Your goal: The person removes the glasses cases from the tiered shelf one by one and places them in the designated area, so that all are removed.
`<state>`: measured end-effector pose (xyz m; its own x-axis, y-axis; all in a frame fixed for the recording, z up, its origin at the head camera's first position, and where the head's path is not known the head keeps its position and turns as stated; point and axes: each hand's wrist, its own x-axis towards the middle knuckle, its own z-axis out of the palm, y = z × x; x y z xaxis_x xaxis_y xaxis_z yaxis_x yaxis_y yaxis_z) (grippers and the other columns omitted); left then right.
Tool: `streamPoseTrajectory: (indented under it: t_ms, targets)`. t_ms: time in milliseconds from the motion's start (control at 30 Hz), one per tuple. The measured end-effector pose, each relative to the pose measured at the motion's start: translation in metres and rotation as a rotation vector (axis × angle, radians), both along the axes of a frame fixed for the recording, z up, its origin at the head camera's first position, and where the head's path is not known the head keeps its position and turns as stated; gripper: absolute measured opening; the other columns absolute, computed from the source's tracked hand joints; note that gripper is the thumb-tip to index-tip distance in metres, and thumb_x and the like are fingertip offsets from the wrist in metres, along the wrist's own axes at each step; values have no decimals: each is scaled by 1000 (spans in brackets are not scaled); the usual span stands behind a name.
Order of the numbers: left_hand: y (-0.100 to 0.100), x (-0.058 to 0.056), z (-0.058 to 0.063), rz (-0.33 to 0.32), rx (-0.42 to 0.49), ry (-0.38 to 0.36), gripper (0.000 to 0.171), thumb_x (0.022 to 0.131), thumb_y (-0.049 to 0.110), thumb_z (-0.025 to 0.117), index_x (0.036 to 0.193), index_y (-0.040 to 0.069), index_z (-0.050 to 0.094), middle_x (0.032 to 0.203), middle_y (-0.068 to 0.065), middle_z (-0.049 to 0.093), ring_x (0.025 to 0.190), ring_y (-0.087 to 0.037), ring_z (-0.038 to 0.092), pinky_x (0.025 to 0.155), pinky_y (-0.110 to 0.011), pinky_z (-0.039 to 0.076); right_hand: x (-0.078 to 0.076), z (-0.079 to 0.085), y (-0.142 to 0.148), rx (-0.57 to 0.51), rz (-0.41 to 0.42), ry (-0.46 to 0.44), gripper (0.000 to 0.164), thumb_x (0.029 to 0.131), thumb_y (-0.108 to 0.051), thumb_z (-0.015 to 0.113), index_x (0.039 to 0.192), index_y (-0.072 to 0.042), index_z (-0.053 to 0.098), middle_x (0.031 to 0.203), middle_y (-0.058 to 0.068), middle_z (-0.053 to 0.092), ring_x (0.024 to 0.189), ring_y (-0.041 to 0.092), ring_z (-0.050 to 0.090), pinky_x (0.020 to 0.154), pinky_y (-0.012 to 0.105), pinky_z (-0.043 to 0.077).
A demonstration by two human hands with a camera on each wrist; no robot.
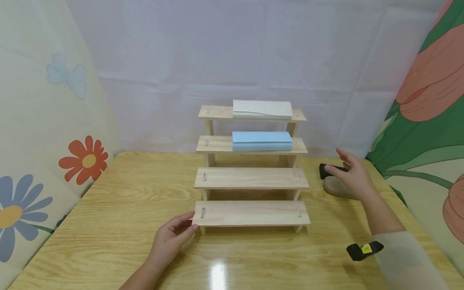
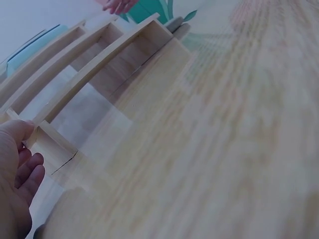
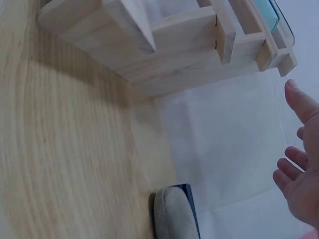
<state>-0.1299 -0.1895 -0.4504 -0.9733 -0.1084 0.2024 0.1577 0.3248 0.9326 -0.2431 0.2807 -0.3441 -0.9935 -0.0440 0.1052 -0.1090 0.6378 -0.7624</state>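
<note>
A four-tier wooden display stand [image 1: 251,178] sits on the table. My left hand [image 1: 173,238] pinches the left end of its lowest shelf, thumb at the front corner and fingers behind. In the left wrist view, the thumb of that hand [image 2: 17,169] lies on the shelf's corner. A white glasses case [image 1: 262,109] rests on the top shelf, and a light blue glasses case [image 1: 262,141] on the one below. Off to the stand's right, my right hand [image 1: 349,175] is raised with nothing in it, fingers spread. A grey-brown case [image 1: 337,187] lies partly behind it.
A black case [image 1: 326,171] lies beside the grey-brown one near the table's back right edge. White cloth [image 1: 239,48] hangs behind the stand, with flower-printed cloths on both sides. A black strap [image 1: 364,250] is at the right wrist.
</note>
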Motion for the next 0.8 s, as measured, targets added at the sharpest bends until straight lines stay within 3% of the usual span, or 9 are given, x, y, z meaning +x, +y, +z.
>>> streamPoseTrajectory:
  t_ms: [367,800]
  targets:
    - [-2,0,2,-8,-5,-62,38,85,8,75,121,-1,66,119,-19,68,88,6,60,77,-14,56,-8,19,-24,-51,63,83,81,93,-33,68,156,-9,23,159,22,26,143,45,27,116,58,30]
    - [-1,0,3,-10,13,-67,38,85,6,75,121,-1,66,121,-20,67,88,5,60,77,-14,56,-17,36,-51,-12,111,93,81,91,-36,69,155,-9,27,160,17,27,145,40,27,119,55,28]
